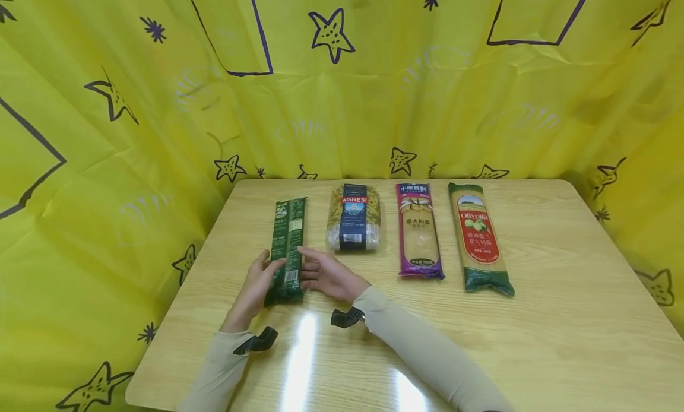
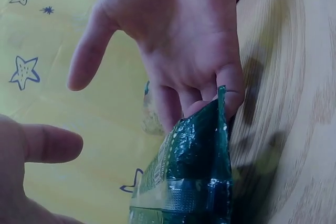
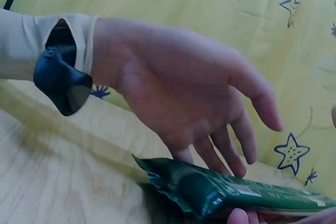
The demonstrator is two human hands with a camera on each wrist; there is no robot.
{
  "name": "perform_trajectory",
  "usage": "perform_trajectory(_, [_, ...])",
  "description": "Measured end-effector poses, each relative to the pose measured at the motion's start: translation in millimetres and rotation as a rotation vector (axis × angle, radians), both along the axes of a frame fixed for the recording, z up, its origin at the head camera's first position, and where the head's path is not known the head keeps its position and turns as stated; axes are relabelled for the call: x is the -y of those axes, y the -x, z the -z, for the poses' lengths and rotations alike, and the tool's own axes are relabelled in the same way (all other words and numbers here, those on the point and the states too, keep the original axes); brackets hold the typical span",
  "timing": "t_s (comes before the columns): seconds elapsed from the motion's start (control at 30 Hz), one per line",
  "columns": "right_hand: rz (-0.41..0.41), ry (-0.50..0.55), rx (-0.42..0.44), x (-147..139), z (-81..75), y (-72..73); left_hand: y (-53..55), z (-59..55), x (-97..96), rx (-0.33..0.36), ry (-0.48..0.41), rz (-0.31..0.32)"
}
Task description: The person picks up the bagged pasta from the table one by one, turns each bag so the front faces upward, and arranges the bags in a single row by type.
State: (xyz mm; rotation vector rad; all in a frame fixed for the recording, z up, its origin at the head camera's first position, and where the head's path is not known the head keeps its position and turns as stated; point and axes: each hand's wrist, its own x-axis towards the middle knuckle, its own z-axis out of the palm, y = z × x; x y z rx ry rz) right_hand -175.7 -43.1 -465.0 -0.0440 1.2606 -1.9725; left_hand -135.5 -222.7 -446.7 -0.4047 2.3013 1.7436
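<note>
A green pasta packet, its printed back with a barcode facing up, lies between the two hands at the left of the table. Along its left edge is the left hand, with fingers partly hidden beside or under the packet. Opposite, the right hand touches the right edge with loosely bent fingers. In the right wrist view the left hand has its thumb raised off the packet. The left wrist view shows the right hand's thumb spread away too. A shadow lies beneath the near end of the packet.
To the right lie an AGNESI pasta bag, a purple-ended noodle packet and an Olivoila spaghetti packet in a row. A yellow patterned curtain hangs behind the wooden table. Black camera mounts sit at both wrists.
</note>
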Motion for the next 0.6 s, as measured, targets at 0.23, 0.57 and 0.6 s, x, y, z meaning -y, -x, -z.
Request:
perform_trajectory(0.23, [-0.099, 0.023, -0.028, 1, 0.5, -1.4, -6.3, -4.7, -3.5, -0.033, 0.020, 0.043])
perform_trajectory(0.57, [-0.047, 0.048, -0.018, 11, -5.1, -9.1, -11.3, -4.5, -1.1, -0.032, -0.010, 0.045])
perform_trajectory(0.6, [-0.055, 0.060, -0.022, 11, -6.0, -9.5, -11.2, -4.7, -0.9, -0.031, -0.014, 0.051])
